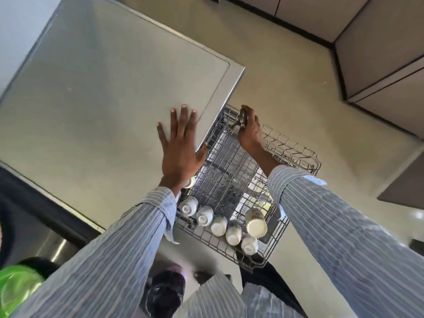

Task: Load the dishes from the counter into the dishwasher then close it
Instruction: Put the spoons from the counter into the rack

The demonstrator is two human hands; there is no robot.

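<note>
White ceramic cups [219,226] already sit in the grey wire rack [296,152]; right hand [249,130] grips some metal utensil, left hand [181,148] lies flat on the counter [91,88]. Closing's still left.

Pretty clearly a home kitchen. There's a pulled-out dishwasher rack [247,180] of grey wire with white cups [219,226] sitting upside down along its near edge, right beside the corner of a pale desk [103,88]. Flat-front cabinets [385,53] with dark seams run along the far side, above a plain beige floor [286,65].
</note>
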